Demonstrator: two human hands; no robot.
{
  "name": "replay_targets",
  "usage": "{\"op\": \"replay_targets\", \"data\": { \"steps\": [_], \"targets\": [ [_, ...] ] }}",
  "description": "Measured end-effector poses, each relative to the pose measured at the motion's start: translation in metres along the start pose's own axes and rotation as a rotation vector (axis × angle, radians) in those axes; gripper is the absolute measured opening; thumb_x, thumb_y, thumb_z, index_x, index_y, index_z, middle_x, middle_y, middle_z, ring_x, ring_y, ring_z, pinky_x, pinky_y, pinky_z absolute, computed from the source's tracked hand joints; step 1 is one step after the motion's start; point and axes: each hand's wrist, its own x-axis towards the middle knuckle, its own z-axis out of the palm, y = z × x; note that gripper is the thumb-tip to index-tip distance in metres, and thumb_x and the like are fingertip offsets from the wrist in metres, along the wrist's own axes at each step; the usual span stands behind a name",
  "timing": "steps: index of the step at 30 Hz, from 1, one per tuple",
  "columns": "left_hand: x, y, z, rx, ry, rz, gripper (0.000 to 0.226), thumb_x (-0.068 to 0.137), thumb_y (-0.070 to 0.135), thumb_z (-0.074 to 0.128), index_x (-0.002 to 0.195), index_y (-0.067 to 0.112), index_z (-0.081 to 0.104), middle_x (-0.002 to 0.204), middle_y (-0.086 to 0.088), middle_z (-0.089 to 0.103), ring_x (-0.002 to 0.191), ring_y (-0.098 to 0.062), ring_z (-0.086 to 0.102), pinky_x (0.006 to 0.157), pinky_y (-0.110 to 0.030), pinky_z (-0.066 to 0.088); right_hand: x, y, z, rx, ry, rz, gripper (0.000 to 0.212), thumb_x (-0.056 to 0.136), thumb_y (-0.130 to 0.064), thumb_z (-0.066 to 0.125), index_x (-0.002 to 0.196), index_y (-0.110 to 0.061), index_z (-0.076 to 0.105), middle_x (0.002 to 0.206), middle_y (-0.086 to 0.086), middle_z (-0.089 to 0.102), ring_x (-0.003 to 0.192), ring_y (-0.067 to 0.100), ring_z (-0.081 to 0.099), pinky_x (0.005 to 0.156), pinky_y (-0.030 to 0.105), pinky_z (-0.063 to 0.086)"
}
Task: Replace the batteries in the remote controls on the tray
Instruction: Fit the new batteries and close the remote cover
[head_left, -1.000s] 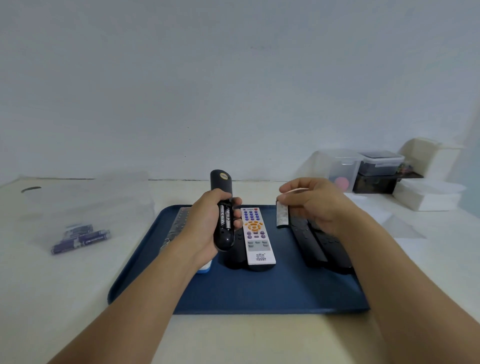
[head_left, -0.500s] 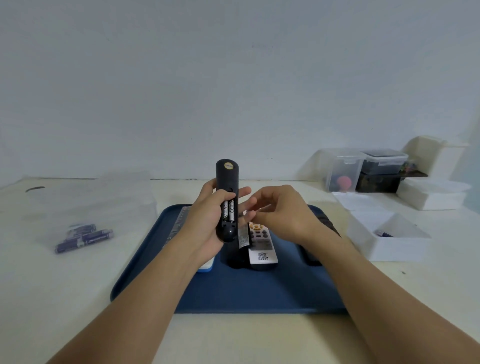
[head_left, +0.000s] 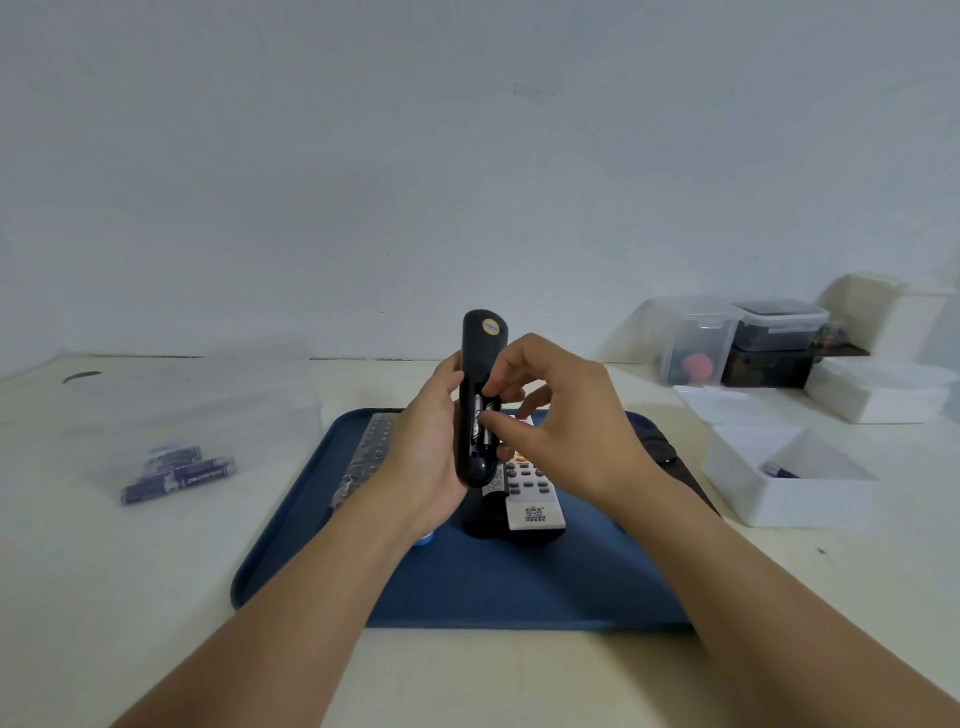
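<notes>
**Hands on an open black remote above the tray**

Both hands meet over the blue tray (head_left: 311, 561). The left hand (head_left: 426, 447) grips a black remote (head_left: 475, 364), held nearly upright with its long axis vertical, its back facing the camera and a round sticker at the top end. Its battery bay lies open, with batteries (head_left: 480, 423) seated inside. The right hand (head_left: 561, 431) has its fingers curled, thumb and forefinger pinching at the batteries in the bay; whether a battery is lifted free cannot be told.

Below the hands, on the tray, lie a white remote (head_left: 532, 499) with grey buttons, a black remote beside it, partly hidden by the held one, a wrapped remote (head_left: 371, 447) at the left, and another dark remote (head_left: 670, 457) behind the right forearm. On the tabletop (head_left: 467, 675), a clear bag of purple batteries (head_left: 176, 473) sits well left of the tray. A white box (head_left: 789, 478) stands just right of it, with storage containers (head_left: 748, 338) farther back.
</notes>
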Motion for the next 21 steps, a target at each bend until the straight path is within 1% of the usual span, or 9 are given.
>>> {"op": "replay_targets", "data": {
  "steps": [2, 4, 5, 7, 9, 11, 15, 18, 21],
  "targets": [
    [0.002, -0.002, -0.001, -0.002, 0.014, 0.017, 0.025, 0.105, 0.031, 0.042, 0.113, 0.021, 0.064, 0.095, -0.006, 0.059, 0.079, -0.023, 0.056, 0.053, -0.027, 0.044, 0.0, 0.0, 0.001, 0.009, 0.0, 0.005, 0.026, 0.077, 0.002, 0.075, 0.092, -0.015, 0.062, 0.087, -0.008, 0.069, 0.08, 0.011, 0.064, 0.064, 0.032, 0.057],
    [0.003, -0.004, -0.002, 0.002, 0.04, 0.026, 0.031, 0.106, 0.03, 0.04, 0.125, 0.018, 0.062, 0.104, -0.009, 0.059, 0.091, -0.028, 0.053, 0.055, -0.028, 0.047, 0.0, 0.0, 0.003, -0.014, -0.005, -0.008, 0.025, 0.078, 0.0, 0.076, 0.093, -0.015, 0.062, 0.087, -0.01, 0.07, 0.083, 0.008, 0.065, 0.068, 0.03, 0.057],
    [0.004, -0.005, -0.003, 0.008, 0.051, 0.033, 0.033, 0.107, 0.03, 0.039, 0.13, 0.019, 0.061, 0.107, -0.009, 0.06, 0.095, -0.029, 0.054, 0.058, -0.029, 0.048, -0.001, 0.001, 0.004, -0.024, -0.009, -0.017, 0.024, 0.079, 0.0, 0.076, 0.093, -0.015, 0.063, 0.088, -0.01, 0.07, 0.084, 0.007, 0.066, 0.068, 0.03, 0.057],
    [0.004, -0.006, -0.003, 0.026, 0.061, 0.047, 0.034, 0.108, 0.03, 0.037, 0.132, 0.023, 0.061, 0.107, -0.008, 0.065, 0.098, -0.029, 0.06, 0.065, -0.032, 0.05, -0.001, 0.002, 0.005, -0.013, -0.006, -0.013, 0.021, 0.081, 0.0, 0.075, 0.092, -0.014, 0.063, 0.087, -0.007, 0.07, 0.081, 0.007, 0.066, 0.065, 0.028, 0.058],
    [0.002, -0.007, -0.002, 0.043, 0.069, 0.062, 0.035, 0.109, 0.028, 0.034, 0.131, 0.026, 0.061, 0.104, -0.006, 0.072, 0.095, -0.027, 0.066, 0.067, -0.034, 0.048, 0.0, 0.004, 0.006, 0.027, 0.003, 0.01, 0.019, 0.082, 0.001, 0.073, 0.091, -0.013, 0.063, 0.085, -0.002, 0.07, 0.078, 0.008, 0.065, 0.062, 0.023, 0.058],
    [0.001, -0.01, -0.001, 0.056, 0.056, 0.072, 0.037, 0.109, 0.026, 0.031, 0.134, 0.025, 0.058, 0.102, -0.006, 0.071, 0.089, -0.024, 0.066, 0.059, -0.032, 0.046, 0.001, 0.005, 0.006, 0.029, 0.01, 0.017, 0.019, 0.082, 0.001, 0.072, 0.09, -0.014, 0.063, 0.083, 0.0, 0.069, 0.076, 0.007, 0.063, 0.062, 0.02, 0.057],
    [0.001, -0.014, 0.002, 0.078, 0.055, 0.075, 0.037, 0.109, 0.025, 0.03, 0.132, 0.025, 0.059, 0.105, -0.008, 0.068, 0.083, -0.02, 0.063, 0.056, -0.03, 0.045, 0.002, 0.008, 0.005, 0.1, -0.016, 0.083, 0.02, 0.084, 0.003, 0.069, 0.089, -0.016, 0.063, 0.082, 0.005, 0.065, 0.071, 0.011, 0.06, 0.057, 0.025, 0.058],
    [0.001, -0.016, 0.003, 0.086, 0.074, 0.07, 0.035, 0.109, 0.024, 0.031, 0.125, 0.028, 0.062, 0.106, -0.011, 0.065, 0.088, -0.023, 0.059, 0.059, -0.031, 0.045, 0.003, 0.011, 0.003, 0.089, -0.009, 0.082, 0.018, 0.084, 0.001, 0.07, 0.088, -0.015, 0.064, 0.075, 0.0, 0.062, 0.07, 0.008, 0.059, 0.062, 0.027, 0.058],
    [0.003, -0.015, 0.001, 0.068, 0.089, 0.066, 0.036, 0.11, 0.022, 0.03, 0.125, 0.027, 0.063, 0.104, -0.011, 0.064, 0.08, -0.021, 0.058, 0.057, -0.03, 0.045, 0.004, 0.012, 0.001, 0.144, -0.003, 0.11, 0.014, 0.086, -0.001, 0.07, 0.088, -0.013, 0.065, 0.074, 0.011, 0.061, 0.063, 0.013, 0.058, 0.057, 0.024, 0.054]
  ]
}}
